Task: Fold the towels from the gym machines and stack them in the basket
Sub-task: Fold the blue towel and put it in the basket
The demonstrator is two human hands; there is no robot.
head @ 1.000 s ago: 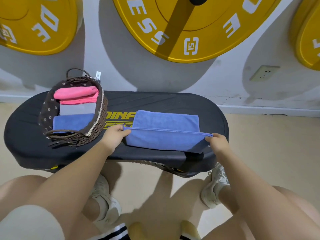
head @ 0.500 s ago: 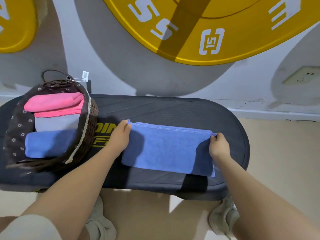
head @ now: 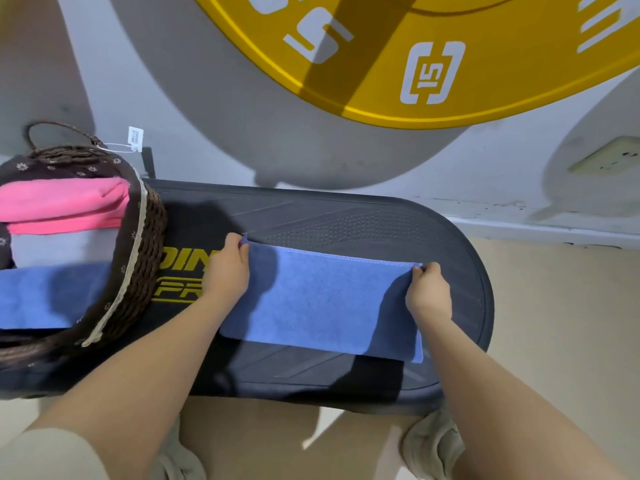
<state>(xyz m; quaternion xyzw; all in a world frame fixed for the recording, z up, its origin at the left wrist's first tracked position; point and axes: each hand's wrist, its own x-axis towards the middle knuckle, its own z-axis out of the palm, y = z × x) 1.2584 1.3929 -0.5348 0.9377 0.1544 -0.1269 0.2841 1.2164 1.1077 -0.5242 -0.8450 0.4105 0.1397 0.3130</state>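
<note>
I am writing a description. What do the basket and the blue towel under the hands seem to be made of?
Basket: probably woven wicker or twisted rattan, dark brown, rope-like strands, with a floral fabric liner. Blue towel: likely microfibre, matte, fuzzy nap, stitched edge.

Even, fairly bright indoor light. Large soft grey shadows lie on the wall (head: 214,109) behind the yellow disc (head: 450,64). A darker shadow falls on the blue towel (head: 329,299) just right of the left hand (head: 227,271) fingers. Slight motion softness overall. Wide-angle bending strongest at the basket (head: 138,258), far left of those fingers. No glare.
</note>
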